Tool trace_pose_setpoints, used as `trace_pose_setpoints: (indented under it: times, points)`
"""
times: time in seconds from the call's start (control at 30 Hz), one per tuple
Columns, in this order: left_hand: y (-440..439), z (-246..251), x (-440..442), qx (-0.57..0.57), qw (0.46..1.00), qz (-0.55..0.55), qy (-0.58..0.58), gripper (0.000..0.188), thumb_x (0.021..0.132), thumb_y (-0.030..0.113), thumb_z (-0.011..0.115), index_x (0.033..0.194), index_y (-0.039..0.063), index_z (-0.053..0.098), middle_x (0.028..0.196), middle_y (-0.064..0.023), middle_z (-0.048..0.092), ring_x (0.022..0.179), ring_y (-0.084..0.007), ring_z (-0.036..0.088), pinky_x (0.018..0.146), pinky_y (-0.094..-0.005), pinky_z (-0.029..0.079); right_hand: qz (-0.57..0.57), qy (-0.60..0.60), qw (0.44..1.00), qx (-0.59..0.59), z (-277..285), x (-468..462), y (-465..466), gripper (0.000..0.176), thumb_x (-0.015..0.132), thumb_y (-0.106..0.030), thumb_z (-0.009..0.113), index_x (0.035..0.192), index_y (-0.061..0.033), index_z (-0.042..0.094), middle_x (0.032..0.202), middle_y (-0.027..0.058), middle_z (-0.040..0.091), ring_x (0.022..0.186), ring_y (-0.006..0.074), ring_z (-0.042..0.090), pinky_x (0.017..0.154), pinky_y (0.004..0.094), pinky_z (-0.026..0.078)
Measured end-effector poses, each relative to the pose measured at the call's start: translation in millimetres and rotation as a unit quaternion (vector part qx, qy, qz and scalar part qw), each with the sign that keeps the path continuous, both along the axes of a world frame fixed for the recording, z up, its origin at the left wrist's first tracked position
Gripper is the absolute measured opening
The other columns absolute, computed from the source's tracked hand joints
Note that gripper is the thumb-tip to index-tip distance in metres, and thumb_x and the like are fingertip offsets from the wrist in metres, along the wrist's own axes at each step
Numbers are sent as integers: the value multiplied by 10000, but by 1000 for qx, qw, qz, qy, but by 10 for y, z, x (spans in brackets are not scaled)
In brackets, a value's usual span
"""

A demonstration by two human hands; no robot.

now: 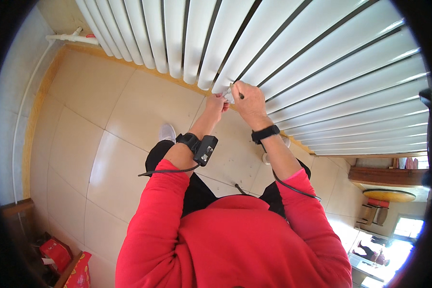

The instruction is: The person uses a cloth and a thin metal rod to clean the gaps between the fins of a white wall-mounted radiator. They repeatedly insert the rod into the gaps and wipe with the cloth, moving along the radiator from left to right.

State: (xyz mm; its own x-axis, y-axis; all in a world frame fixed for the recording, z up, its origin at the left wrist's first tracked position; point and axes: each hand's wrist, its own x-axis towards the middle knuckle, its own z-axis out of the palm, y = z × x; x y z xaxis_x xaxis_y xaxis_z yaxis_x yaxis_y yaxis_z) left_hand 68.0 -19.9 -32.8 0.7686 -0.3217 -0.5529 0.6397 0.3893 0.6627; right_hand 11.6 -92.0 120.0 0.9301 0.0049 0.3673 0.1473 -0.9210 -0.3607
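A crumpled white piece, paper or cloth (228, 95), lies between my two hands at the lower ends of a white column radiator (174, 54). My left hand (216, 103) pinches its left side with the fingertips. My right hand (249, 99) is closed in a fist right beside it, against the radiator columns. From that fist sticks out the dark end of a slim handle-like object (241, 96); most of it is hidden by the fingers, so its kind is unclear. Whether the right fingers also hold the white piece cannot be told.
A white pipe (72, 38) with a red valve handle joins the radiator at the far left. Beige floor tiles (129, 104) lie below. Red bags (55, 253) stand at lower left. A round wooden board (388, 195) and a person (376, 257) appear at right.
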Motion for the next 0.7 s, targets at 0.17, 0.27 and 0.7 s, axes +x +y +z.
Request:
trace_pose_setpoints:
  times: [0.17, 0.27, 0.7]
  points:
    - [19, -33, -7, 9, 1000, -19, -16, 109, 831, 5, 512, 916, 35, 574, 729, -38, 585, 568, -123, 545, 502, -259, 454, 41, -4, 999, 20, -99, -234, -37, 155, 849, -118, 559, 749, -30, 480, 650, 167, 501, 596, 360, 524, 510, 420, 414]
    - [-8, -98, 24, -33, 999, 5, -23, 172, 800, -21, 524, 956, 22, 582, 781, -50, 597, 609, -127, 554, 543, -270, 466, 62, -23, 998, -17, -314, -229, -29, 125, 840, -118, 567, 765, -52, 491, 669, 142, 519, 609, 341, 548, 517, 419, 440]
    - [117, -278, 57, -58, 998, 1, 1, 312, 745, -16, 581, 1056, -36, 562, 862, -107, 620, 733, -240, 620, 661, -353, 512, 59, -44, 980, -187, -823, -267, 184, 112, 743, -127, 611, 734, -75, 513, 697, 87, 557, 631, 281, 594, 520, 388, 476]
